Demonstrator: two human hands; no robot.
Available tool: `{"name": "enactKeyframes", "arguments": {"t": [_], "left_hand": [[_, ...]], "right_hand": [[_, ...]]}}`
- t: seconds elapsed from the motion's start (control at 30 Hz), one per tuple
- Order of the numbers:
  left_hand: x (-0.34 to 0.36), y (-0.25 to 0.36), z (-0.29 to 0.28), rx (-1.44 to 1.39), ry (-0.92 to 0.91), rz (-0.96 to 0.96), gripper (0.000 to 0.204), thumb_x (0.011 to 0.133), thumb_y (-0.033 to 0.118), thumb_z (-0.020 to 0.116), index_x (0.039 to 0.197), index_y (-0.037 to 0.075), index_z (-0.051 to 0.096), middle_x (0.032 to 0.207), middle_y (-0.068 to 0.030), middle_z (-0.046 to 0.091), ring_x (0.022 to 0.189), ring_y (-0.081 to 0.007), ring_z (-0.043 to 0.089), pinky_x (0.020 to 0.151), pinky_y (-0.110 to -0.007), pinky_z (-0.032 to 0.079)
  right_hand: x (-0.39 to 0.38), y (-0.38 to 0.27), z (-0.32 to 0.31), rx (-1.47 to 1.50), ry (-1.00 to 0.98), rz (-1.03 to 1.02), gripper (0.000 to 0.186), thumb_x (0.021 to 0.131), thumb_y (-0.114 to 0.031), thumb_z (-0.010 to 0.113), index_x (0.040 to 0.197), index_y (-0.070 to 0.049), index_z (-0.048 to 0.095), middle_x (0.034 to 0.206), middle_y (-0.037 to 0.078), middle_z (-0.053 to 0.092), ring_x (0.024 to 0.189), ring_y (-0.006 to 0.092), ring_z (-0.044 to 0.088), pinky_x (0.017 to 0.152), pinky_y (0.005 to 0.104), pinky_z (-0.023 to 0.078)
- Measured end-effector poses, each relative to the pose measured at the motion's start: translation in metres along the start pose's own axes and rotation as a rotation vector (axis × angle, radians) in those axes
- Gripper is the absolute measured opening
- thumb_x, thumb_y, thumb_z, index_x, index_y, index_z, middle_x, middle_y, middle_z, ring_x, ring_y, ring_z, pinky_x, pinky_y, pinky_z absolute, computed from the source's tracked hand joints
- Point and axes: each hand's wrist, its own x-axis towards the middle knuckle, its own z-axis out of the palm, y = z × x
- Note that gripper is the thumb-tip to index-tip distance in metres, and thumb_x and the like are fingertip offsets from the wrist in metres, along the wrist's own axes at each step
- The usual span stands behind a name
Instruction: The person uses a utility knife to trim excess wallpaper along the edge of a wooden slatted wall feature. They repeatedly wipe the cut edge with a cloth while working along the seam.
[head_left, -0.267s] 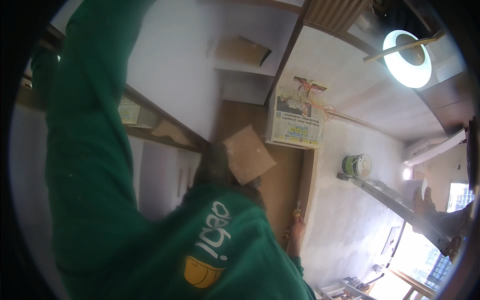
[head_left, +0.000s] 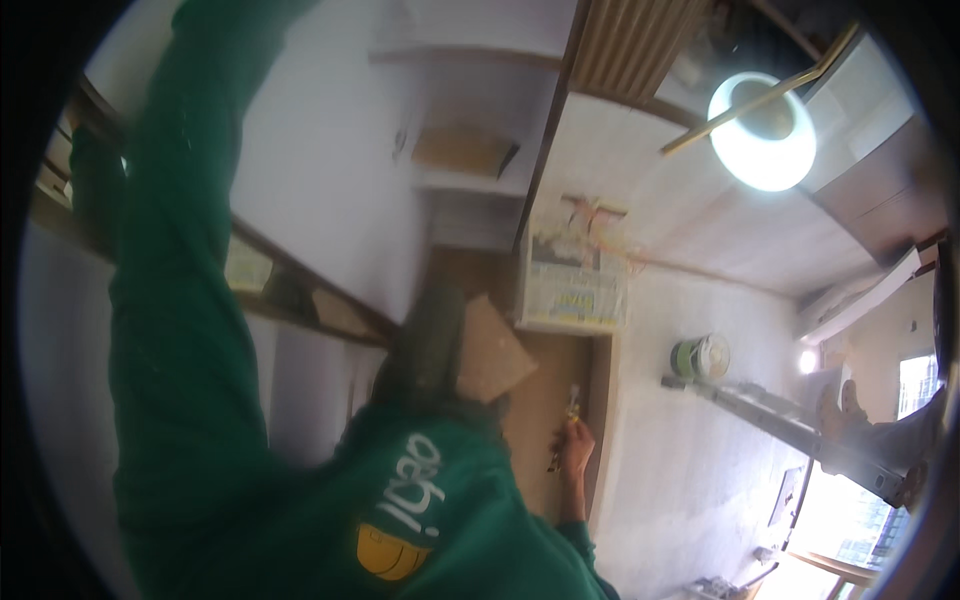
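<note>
My right hand (head_left: 575, 448) shows at lower centre right, its fingers closed on a small tool (head_left: 573, 408) with a yellow handle and a pale tip. The tool's exact kind is too blurred to make out. Behind that hand stands a brown panel (head_left: 540, 425), with its pale frame edge (head_left: 604, 420) just to the right. My left arm, in a green sleeve (head_left: 185, 260), reaches up along the left side, and its hand lies beyond the upper edge of the picture. A square tan board (head_left: 493, 352) sits beside a dark, blurred shape above my chest.
White shelving (head_left: 470, 215) holds a brown piece (head_left: 462, 150). Newspaper (head_left: 575, 285) covers a box below loose wires (head_left: 600, 212). To the right, a paint bucket (head_left: 702, 355) stands by a metal plank (head_left: 780, 412), where another person's feet (head_left: 840, 415) rest. A ring lamp (head_left: 762, 130) glows overhead.
My right hand has moved with the tool away from the frame edge and over the brown panel. The whole view has shifted, and my left arm stays raised.
</note>
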Motion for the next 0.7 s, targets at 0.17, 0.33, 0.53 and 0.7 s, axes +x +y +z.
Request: {"name": "enactKeyframes", "arguments": {"t": [0.17,0.33,0.53,0.7], "left_hand": [[0.018,0.018,0.005,-0.096,0.03,0.015,0.027,0.083,0.018,0.076,0.102,-0.001,0.072,0.098,-0.0043,0.069,0.089,-0.0154,0.065,0.082,-0.03,0.051],[0.009,0.014,0.013,-0.165,0.046,-0.016,0.029,0.084,0.019,0.075,0.104,-0.002,0.071,0.092,-0.0043,0.067,0.086,-0.0154,0.064,0.081,-0.029,0.05],[0.011,-0.004,0.0,-0.262,0.077,0.101,0.028,0.082,0.018,0.073,0.103,-0.001,0.068,0.083,-0.0046,0.063,0.078,-0.0138,0.059,0.074,-0.028,0.047],[0.066,0.002,-0.011,-0.34,0.012,0.123,0.026,0.078,0.009,0.074,0.1,-0.003,0.068,0.088,-0.0068,0.067,0.08,-0.017,0.065,0.074,-0.03,0.052]], "right_hand": [[0.024,-0.08,0.08,0.044,-0.242,-0.08,0.034,0.099,-0.021,0.058,0.119,0.006,0.064,0.08,0.013,0.07,0.056,0.0161,0.063,0.053,0.0304,0.051],[0.032,-0.173,0.149,0.153,-0.526,-0.118,0.038,0.1,-0.024,0.056,0.123,0.004,0.062,0.087,0.011,0.07,0.065,0.0161,0.064,0.061,0.0293,0.051],[0.044,-0.278,0.211,0.405,-0.649,-0.288,0.046,0.1,-0.024,0.048,0.136,0.004,0.052,0.092,0.014,0.068,0.071,0.018,0.064,0.063,0.0308,0.052],[0.03,-0.405,0.251,0.608,-0.728,-0.559,0.061,0.097,-0.043,0.057,0.145,-0.006,0.046,0.089,0.009,0.068,0.062,0.0155,0.062,0.052,0.0247,0.051]]}}
